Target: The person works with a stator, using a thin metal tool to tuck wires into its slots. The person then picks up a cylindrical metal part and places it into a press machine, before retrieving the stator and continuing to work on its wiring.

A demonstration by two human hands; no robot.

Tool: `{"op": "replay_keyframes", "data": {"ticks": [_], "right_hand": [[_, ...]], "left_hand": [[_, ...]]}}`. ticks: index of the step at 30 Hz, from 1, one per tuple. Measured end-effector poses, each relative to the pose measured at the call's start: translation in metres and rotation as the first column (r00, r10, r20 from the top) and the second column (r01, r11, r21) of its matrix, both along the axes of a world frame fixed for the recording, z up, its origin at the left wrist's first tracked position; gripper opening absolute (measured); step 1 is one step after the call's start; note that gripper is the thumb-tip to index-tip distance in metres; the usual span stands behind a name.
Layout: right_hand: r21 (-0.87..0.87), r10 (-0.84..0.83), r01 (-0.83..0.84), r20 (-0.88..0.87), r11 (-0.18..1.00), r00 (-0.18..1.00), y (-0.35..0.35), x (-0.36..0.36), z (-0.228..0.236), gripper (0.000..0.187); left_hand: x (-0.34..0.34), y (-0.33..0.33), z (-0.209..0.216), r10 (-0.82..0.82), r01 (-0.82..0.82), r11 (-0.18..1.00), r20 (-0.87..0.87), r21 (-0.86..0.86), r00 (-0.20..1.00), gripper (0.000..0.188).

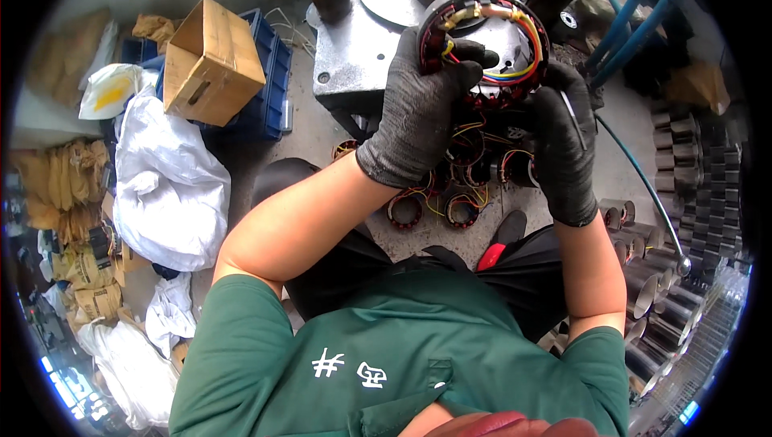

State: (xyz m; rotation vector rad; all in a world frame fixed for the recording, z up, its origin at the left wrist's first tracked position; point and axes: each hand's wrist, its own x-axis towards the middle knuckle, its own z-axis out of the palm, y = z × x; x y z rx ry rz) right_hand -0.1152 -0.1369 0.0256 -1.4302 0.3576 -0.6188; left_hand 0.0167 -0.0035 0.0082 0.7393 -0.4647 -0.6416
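Both my hands wear dark grey knit gloves. My left hand (414, 107) is closed round the left side of a motor stator (532, 31), a ring with dark red coil windings. Its thumb and fingers reach into the ring's opening near a short yellow lead. Red, yellow and blue wires curve along the inside of the ring. My right hand (563, 139) is closed at the ring's lower right, with a thin silvery rod (573, 119) held along its fingers. Whether the right fingertips also grip the ring is hidden.
A metal machine plate (350, 55) with dark posts lies behind the stator. More wound stators (462, 210) lie on the floor between my legs. Steel cylinders (675, 151) are stacked at right, near a hanging hose (643, 176). At left are a cardboard box (233, 43) and white sacks (169, 188).
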Motion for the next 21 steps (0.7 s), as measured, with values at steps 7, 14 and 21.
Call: {"op": "replay_keyframes", "data": {"ticks": [7,14,21], "right_hand": [[-0.041,-0.093,0.098,0.101,0.994,0.99,-0.013,0.0,-0.009,0.04],[-0.148,-0.112,0.12,0.056,0.982,0.992,-0.034,-0.006,0.0,0.043],[-0.168,-0.093,0.098,0.035,0.981,0.995,-0.038,-0.006,0.0,0.041]], "left_hand": [[-0.006,0.001,0.003,-0.074,0.039,0.986,0.214,0.163,0.974,0.051],[0.012,0.003,0.007,-0.28,0.228,0.899,0.092,0.374,0.955,0.062],[-0.001,-0.002,0.004,-0.217,0.189,0.951,0.093,0.243,0.972,0.051]]}}
